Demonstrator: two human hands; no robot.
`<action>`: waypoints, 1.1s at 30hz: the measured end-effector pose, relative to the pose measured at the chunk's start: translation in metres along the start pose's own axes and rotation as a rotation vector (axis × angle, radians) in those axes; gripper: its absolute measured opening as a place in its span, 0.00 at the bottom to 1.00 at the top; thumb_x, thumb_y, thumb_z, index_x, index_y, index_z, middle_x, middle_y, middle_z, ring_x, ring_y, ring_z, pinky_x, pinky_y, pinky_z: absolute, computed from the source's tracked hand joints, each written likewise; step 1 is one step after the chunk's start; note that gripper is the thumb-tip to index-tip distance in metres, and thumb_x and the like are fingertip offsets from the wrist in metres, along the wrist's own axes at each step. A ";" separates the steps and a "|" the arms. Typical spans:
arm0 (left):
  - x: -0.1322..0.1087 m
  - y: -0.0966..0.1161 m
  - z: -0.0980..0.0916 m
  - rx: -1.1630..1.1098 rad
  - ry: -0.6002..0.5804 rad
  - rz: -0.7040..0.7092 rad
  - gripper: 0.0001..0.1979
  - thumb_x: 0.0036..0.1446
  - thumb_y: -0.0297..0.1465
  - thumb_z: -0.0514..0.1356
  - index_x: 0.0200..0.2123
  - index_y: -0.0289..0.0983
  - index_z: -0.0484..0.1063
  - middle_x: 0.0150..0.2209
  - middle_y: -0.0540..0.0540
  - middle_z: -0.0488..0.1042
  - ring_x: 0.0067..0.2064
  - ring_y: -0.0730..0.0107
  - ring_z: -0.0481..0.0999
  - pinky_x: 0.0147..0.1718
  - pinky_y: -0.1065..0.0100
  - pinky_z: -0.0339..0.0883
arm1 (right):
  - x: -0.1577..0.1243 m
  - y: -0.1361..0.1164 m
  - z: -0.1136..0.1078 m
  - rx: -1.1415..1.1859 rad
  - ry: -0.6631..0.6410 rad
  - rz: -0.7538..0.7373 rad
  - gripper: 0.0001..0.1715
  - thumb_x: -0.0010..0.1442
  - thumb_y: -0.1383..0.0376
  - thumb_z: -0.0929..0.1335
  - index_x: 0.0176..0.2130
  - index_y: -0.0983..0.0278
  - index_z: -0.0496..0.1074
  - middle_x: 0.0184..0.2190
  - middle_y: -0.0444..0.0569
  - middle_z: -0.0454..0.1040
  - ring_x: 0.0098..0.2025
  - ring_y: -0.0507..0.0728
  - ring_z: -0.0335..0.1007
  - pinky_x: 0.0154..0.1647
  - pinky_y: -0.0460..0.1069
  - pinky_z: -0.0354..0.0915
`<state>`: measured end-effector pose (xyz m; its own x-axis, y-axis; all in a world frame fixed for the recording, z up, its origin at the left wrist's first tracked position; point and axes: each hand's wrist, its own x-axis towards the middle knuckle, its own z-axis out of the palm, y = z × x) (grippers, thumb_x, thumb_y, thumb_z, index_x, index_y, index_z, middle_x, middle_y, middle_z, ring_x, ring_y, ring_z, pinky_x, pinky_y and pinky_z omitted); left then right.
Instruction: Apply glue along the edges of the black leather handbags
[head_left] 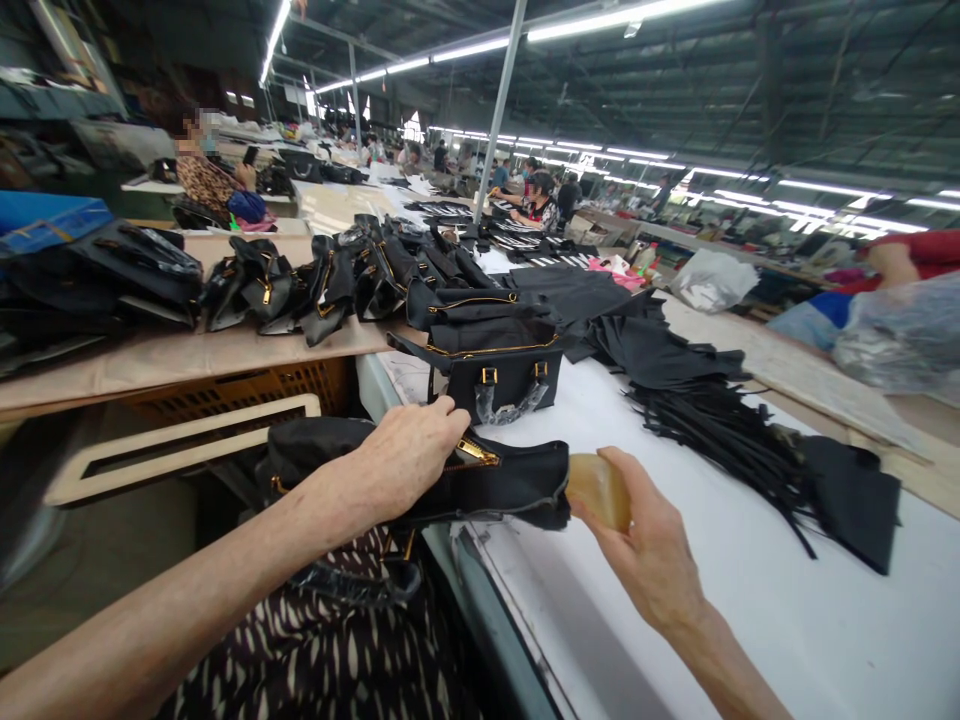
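My left hand (409,455) is closed on the top of a black handbag (525,478), beside its gold zipper (476,452). The bag lies on its side across my lap and the table's edge, with a plastic-wrapped handle (360,585) hanging below. In my right hand (649,535) is a yellowish, translucent rounded block (598,490), pinched between thumb and fingers. It meets the bag's right end, where the black edge looks raw. Just behind, another black handbag (495,370) stands upright with gold fittings and a wrapped handle.
Several black bags (322,280) line the bench at the left, above a yellow crate (247,390). A pale wooden frame (187,450) juts out at my left. Black strips (720,450) and panels cover the white table's right side. Another person's arm (892,262) is at far right.
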<state>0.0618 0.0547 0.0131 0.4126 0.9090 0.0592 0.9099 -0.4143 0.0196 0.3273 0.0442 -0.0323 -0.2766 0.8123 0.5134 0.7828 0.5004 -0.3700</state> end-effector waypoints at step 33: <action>0.002 -0.003 0.010 0.028 0.050 0.054 0.10 0.54 0.19 0.48 0.33 0.38 0.63 0.34 0.47 0.68 0.30 0.63 0.73 0.22 0.65 0.58 | 0.000 0.002 -0.002 0.022 -0.066 0.177 0.30 0.58 0.47 0.64 0.49 0.68 0.63 0.36 0.54 0.71 0.32 0.61 0.67 0.33 0.53 0.64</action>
<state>0.0604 0.0577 0.0028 0.4594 0.8815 0.1091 0.8874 -0.4609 -0.0128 0.3305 0.0444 -0.0314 -0.1720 0.9058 0.3873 0.8105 0.3536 -0.4669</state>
